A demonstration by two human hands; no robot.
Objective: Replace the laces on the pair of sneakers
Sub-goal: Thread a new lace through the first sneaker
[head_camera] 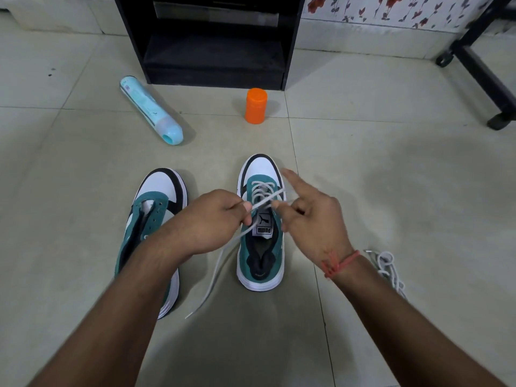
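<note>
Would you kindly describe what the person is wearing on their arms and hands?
Both forearms are bare, with no sleeves in view. The left hand has no glove, ring or band visible. The right hand is also ungloved; a thin red thread is tied round its wrist.

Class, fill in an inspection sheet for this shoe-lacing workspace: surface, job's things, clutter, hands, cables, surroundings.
Surface: pale tiled floor.
Job's things: right sneaker partly laced with a white lace; left sneaker unlaced; spare lace bundled on the floor at right.
Clutter: blue tube lying down; orange container upright.
Hands: left hand pinches the lace; right hand pinches its other end, index finger extended.
Cables: nothing seen.
Surroundings: black cabinet; black frame on castors; floral wall.
</note>
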